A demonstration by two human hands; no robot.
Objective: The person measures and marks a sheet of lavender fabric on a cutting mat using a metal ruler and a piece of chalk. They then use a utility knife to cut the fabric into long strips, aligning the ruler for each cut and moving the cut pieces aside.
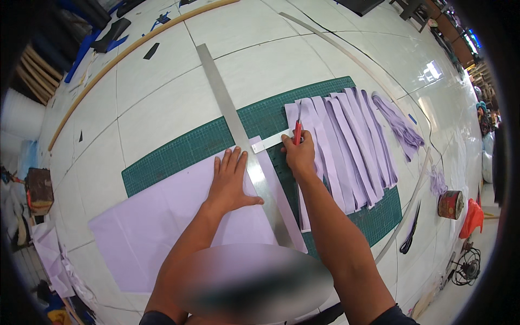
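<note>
My left hand (228, 181) lies flat with fingers spread, pressing on a folded lilac fabric (157, 216) and the edge of a long metal ruler (219, 92). The ruler crosses the fabric near its right edge, where a narrow lilac margin shows beyond it. My right hand (299, 151) is closed around a red-handled cutter knife (298, 131), its tip pointing away from me. The right thumb also touches a short metal ruler (271, 142), whose left end meets the long ruler. Just right of this hand lie several cut lilac strips (346, 141).
A green cutting mat (179, 157) lies under the work on the white tiled floor (157, 103). Black-handled scissors (410, 233), a red tin (450, 205) and a red plastic bag (472, 218) are at right. A bundled lilac strip (398, 127) sits beyond the strips.
</note>
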